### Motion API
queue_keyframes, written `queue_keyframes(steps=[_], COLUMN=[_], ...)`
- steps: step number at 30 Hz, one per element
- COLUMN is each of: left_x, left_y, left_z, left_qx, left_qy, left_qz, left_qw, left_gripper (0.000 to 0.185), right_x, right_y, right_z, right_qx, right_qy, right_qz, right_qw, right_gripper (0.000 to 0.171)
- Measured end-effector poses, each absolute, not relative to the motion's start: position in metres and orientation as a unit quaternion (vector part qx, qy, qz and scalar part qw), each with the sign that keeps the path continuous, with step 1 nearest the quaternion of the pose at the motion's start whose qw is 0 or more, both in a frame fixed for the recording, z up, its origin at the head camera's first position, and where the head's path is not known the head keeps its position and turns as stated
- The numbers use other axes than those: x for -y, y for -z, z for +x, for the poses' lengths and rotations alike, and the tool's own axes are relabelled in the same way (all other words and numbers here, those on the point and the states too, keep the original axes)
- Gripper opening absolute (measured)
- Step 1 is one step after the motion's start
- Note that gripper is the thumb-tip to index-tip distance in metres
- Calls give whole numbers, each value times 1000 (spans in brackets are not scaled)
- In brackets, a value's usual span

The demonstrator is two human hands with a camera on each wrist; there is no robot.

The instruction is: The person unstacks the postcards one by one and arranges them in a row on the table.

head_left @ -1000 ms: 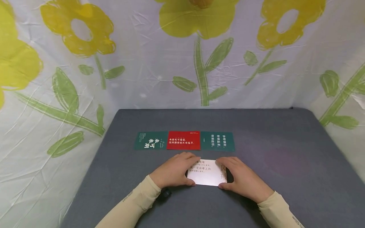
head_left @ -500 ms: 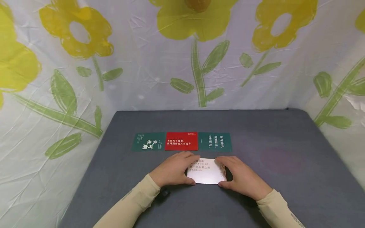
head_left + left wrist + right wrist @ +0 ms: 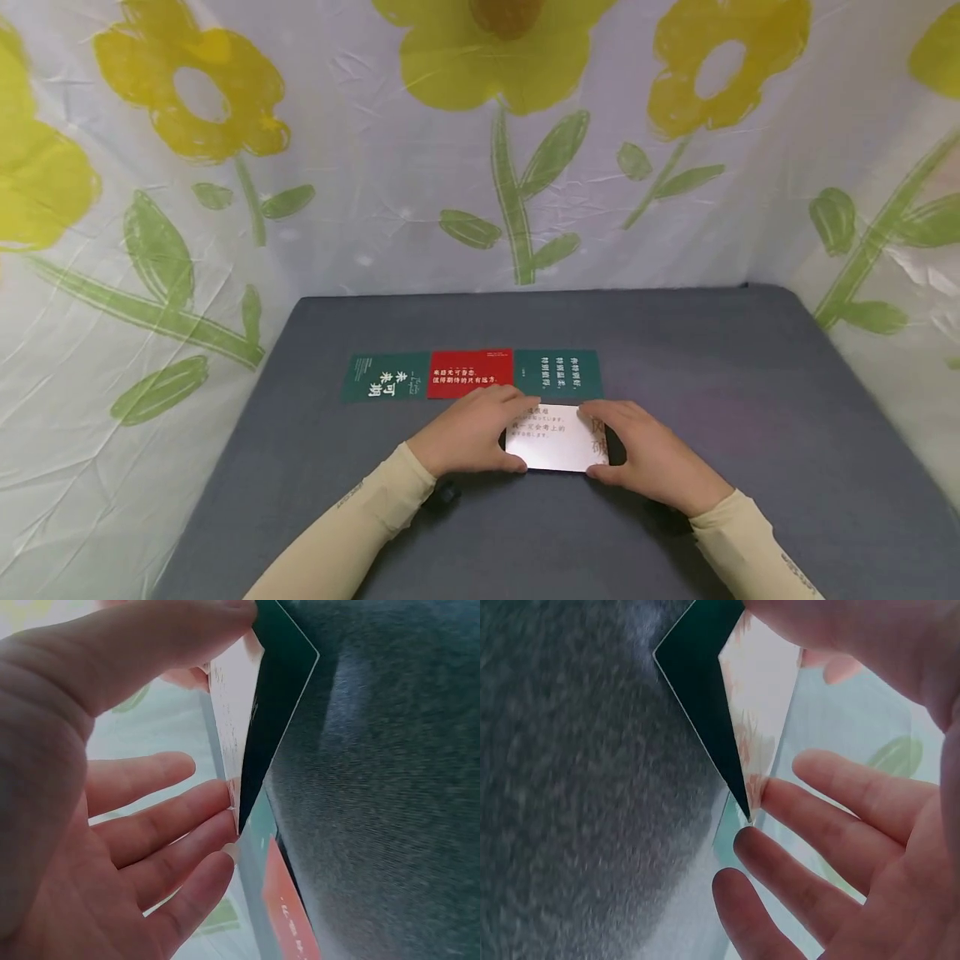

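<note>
A white card [image 3: 557,439] with printed characters is held between both hands, in front of the row of cards. Beneath it is a dark green card [image 3: 277,697], splayed from it at the near corner in both wrist views. My left hand [image 3: 472,433] grips the left end, thumb at the near edge and fingertips at the far edge. My right hand [image 3: 655,454] grips the right end in the same manner. Behind lie a green card [image 3: 386,379], a red card [image 3: 471,372] and another green card [image 3: 558,373], edge to edge.
The grey cloth-covered table [image 3: 750,400] reaches back to a white curtain [image 3: 360,167] printed with yellow flowers. A small dark object [image 3: 444,493] shows beneath the left wrist. Pale sleeves [image 3: 367,508] cover both forearms.
Both hands have shifted together a little to the right and toward the row, carrying the white card along. The view has turned slightly, so the row appears further left.
</note>
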State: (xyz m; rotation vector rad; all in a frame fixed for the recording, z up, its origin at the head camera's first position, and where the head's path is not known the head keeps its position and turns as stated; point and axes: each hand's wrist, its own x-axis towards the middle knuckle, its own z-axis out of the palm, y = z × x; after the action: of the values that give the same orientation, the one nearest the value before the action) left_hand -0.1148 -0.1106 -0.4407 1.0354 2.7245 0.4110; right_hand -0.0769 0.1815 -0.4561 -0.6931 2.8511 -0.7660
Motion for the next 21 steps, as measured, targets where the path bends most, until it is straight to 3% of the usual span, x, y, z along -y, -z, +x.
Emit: queue_keyframes(steps=[21], left_x=[55], left_y=[443], left_z=[-154], left_qx=[-907], left_qy=[-115], left_qz=[390], left_qw=[107], left_gripper=[90], right_x=[-231], right_y=[455], right_z=[-93], right_qx=[-945], right_qy=[248], right_qz=[-206], right_qw=[50], right_gripper=[72])
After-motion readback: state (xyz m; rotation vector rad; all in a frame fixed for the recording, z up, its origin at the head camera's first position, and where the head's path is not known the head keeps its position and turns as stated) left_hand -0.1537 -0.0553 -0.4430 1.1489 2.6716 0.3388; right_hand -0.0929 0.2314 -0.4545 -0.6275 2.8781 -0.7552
